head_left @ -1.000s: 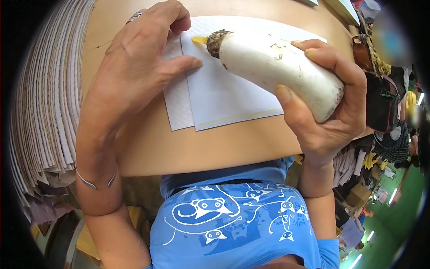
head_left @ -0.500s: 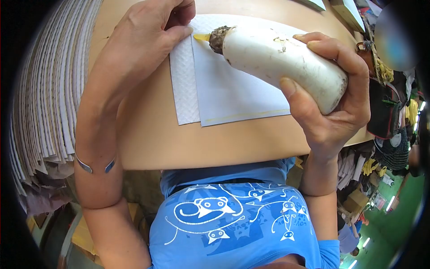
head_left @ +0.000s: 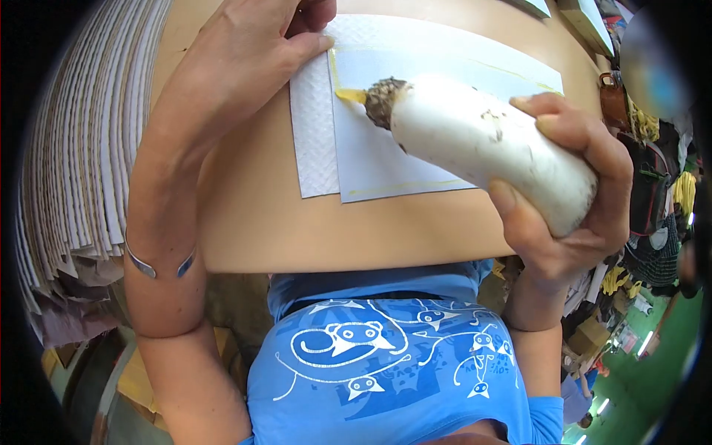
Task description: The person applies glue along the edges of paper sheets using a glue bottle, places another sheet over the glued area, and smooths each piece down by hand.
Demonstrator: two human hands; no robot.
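A white glue bottle point(head_left: 482, 144) with a crusted dark neck and yellow nozzle is gripped in my right hand point(head_left: 575, 178). Its nozzle touches or nearly touches the left edge of a smooth pale sheet point(head_left: 371, 167), where a thin yellowish line runs. More yellowish lines show along the sheet's top and bottom edges. Under it lies a textured white sheet point(head_left: 314, 141), sticking out at the left. My left hand point(head_left: 259, 52) is at the sheets' upper left corner, thumb on the edge and the other fingers curled; whether it pinches the paper is unclear.
A tall stack of layered sheets point(head_left: 89, 133) stands along the table's left side. The wooden table point(head_left: 356, 237) ends just before my body. Pale block-like objects point(head_left: 586, 26) lie at the back right. Bags and clutter point(head_left: 645, 178) are beyond the right edge.
The bottle in my right hand has moved down and right, its nozzle now lower along the sheet's left edge, with a yellow line above it. My left hand has shifted up and right to the corner.
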